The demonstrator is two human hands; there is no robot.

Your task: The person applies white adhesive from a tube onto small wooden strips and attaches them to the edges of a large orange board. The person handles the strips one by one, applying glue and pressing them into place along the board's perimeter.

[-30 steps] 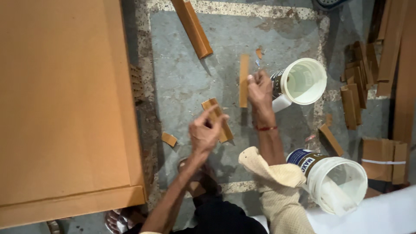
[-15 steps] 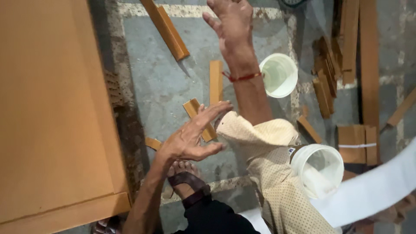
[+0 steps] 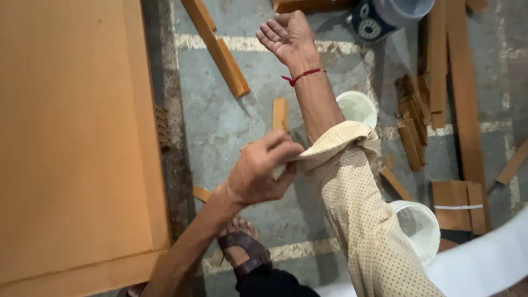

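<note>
My right arm is stretched forward over the floor, and my right hand [image 3: 289, 36] is empty with its fingers loosely curled. A red thread sits on its wrist. My left hand [image 3: 258, 173] pinches the rolled cuff of the cream dotted sleeve [image 3: 335, 144] at my right elbow. A short wooden block [image 3: 280, 114] lies on the concrete floor just beyond my left hand. My sandalled foot [image 3: 242, 250] shows below my left forearm.
A large tan wooden panel [image 3: 71, 137] fills the left side. A long wooden strip [image 3: 217, 47] lies at the top. Two white buckets [image 3: 357, 107] [image 3: 421, 228] stand right of my arm, with a blue-labelled tub [image 3: 379, 19] above. Several wood offcuts [image 3: 415, 124] and planks [image 3: 462, 99] lie at right.
My right arm stayed raised and extended forward, away from the bucket. My left hand, open before, rose from near the wood piece and closed on the rolled sleeve at my right elbow.
</note>
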